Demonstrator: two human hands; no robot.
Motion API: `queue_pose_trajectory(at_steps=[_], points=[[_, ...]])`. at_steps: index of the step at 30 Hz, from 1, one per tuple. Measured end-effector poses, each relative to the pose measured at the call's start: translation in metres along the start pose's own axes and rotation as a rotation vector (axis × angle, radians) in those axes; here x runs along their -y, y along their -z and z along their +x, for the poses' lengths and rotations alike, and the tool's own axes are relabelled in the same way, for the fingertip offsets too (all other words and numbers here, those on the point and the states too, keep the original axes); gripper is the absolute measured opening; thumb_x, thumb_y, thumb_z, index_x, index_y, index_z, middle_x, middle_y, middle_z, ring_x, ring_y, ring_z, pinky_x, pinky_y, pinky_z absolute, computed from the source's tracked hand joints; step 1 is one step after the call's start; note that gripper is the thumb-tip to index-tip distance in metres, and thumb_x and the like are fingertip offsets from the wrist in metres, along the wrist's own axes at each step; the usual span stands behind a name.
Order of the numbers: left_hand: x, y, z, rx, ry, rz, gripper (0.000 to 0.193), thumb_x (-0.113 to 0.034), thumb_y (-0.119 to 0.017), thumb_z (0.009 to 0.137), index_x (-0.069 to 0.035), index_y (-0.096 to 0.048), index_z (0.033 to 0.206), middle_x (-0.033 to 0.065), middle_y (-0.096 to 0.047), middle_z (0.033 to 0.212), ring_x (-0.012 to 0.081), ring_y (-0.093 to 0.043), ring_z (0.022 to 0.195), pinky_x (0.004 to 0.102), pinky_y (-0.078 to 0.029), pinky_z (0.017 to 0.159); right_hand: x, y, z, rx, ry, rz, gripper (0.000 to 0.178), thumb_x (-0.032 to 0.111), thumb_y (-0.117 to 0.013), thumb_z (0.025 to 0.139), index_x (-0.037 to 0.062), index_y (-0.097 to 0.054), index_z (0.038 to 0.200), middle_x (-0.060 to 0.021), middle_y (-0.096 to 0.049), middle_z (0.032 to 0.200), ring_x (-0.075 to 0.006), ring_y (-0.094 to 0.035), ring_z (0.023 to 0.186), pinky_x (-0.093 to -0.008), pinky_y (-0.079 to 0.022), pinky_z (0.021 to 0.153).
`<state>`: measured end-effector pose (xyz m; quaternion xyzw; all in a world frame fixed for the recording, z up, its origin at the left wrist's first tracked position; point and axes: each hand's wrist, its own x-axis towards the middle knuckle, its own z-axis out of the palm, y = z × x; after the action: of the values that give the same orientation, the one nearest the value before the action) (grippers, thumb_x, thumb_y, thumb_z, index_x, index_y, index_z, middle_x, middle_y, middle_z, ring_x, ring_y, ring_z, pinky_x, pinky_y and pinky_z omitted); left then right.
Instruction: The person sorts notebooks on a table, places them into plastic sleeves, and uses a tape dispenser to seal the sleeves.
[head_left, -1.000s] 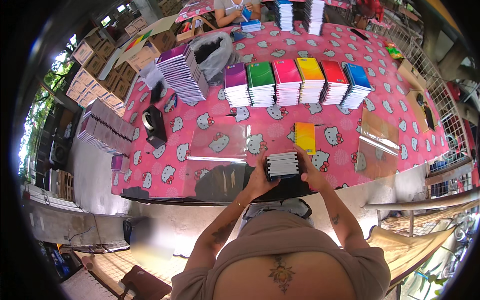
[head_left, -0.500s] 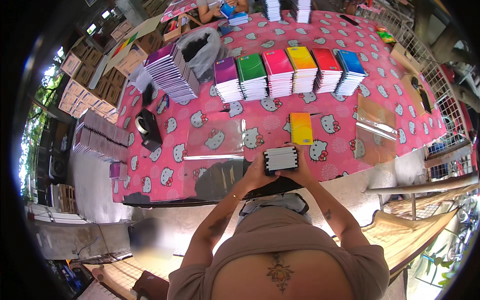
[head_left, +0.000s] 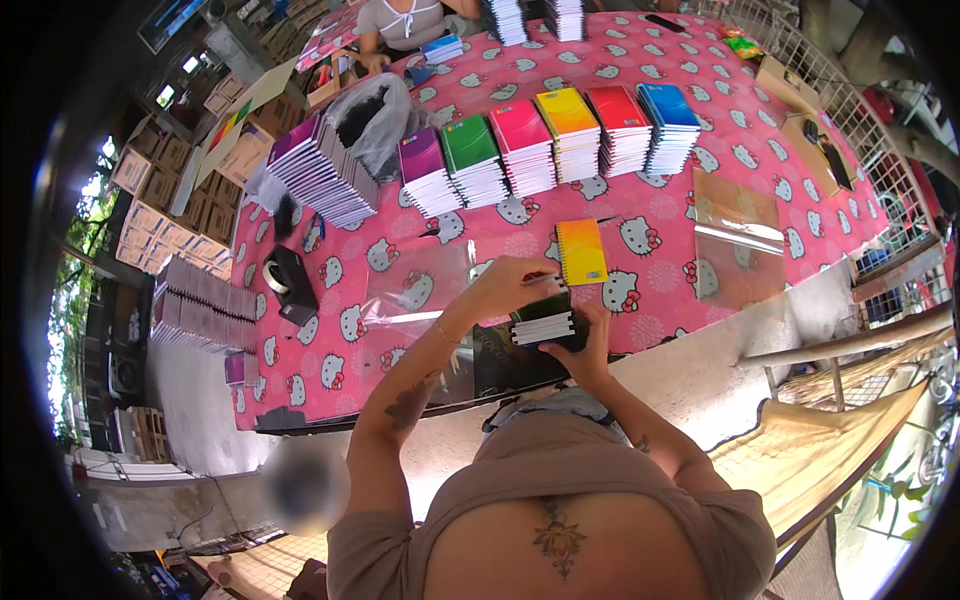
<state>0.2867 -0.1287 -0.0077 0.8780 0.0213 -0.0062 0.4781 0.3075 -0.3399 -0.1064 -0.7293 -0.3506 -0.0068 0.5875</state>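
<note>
Near the table's front edge is a small stack of spiral notebooks [head_left: 542, 330], its white page edges facing me and a dark green cover showing on top. My right hand [head_left: 590, 345] grips its right side, thumb at the near edge. My left hand [head_left: 512, 287] reaches across the top from the left, with curled fingers at the stack's far end; the fingertips are partly hidden. Just beyond lies a yellow spiral notebook [head_left: 582, 252]. Clear plastic sheets [head_left: 425, 275] lie left of my hands, and another clear sheet [head_left: 738, 240] is at the right.
A row of notebook stacks [head_left: 525, 150] in several colours stands across the middle. To the left are a tall purple stack [head_left: 325, 170], a plastic bag [head_left: 375, 125] and a black tape dispenser [head_left: 290, 283]. A person [head_left: 405, 22] sits at the far side near blue notebooks [head_left: 442, 48].
My left hand has moved from the stack's left side over its top. The stack has tilted, showing its green cover. The far person's hands have parted from the blue notebook.
</note>
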Motion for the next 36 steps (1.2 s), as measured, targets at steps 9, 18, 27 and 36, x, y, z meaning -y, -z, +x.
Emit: queue_pose_trajectory(at_steps=[9,18,27,36], points=[[0.011,-0.001,-0.001,-0.254,-0.022,0.056,0.032,-0.017,-0.067,0.093,-0.008,-0.053,0.12,0.0089,-0.069,0.1,0.0208,-0.068,0.091,0.0368,-0.055,0.077,-0.017,-0.004,0.011,0.102,-0.401,0.859,0.049,0.013,-0.082,0.081,0.008,-0.054,0.12,-0.0088,-0.062,0.119,-0.0214,-0.061,0.109,-0.035,-0.049,0.091],[0.025,-0.076,-0.03,-0.654,-0.094,-1.524,0.033,-0.01,-0.06,0.094,-0.011,-0.048,0.126,0.0059,-0.058,0.125,0.0197,-0.056,0.117,0.0372,-0.045,0.1,0.01,0.009,0.06,-0.244,-0.741,1.247,0.044,0.024,-0.069,0.095,0.0077,-0.049,0.13,-0.0063,-0.059,0.122,-0.0194,-0.059,0.114,-0.0398,-0.05,0.098],[0.041,-0.06,-0.067,-0.445,-0.047,-0.66,0.096,0.0,-0.072,0.08,-0.014,-0.018,0.158,0.0104,-0.038,0.149,0.0226,-0.042,0.137,0.0383,-0.032,0.114,-0.007,0.021,0.07,0.213,-0.239,0.722,0.086,0.011,-0.087,0.073,0.0082,-0.038,0.144,-0.011,-0.051,0.131,-0.0233,-0.051,0.123,-0.038,-0.042,0.105],[0.066,-0.105,-0.072,-0.405,-0.007,-0.338,0.103,0.001,-0.077,0.076,-0.003,-0.004,0.149,0.0135,-0.053,0.133,0.0224,-0.052,0.126,0.0356,-0.044,0.104,-0.023,-0.009,0.04,0.396,-0.161,0.523,0.109,0.017,-0.095,0.061,0.0058,-0.027,0.146,-0.0125,-0.046,0.137,-0.0235,-0.046,0.13,-0.0395,-0.04,0.107]])
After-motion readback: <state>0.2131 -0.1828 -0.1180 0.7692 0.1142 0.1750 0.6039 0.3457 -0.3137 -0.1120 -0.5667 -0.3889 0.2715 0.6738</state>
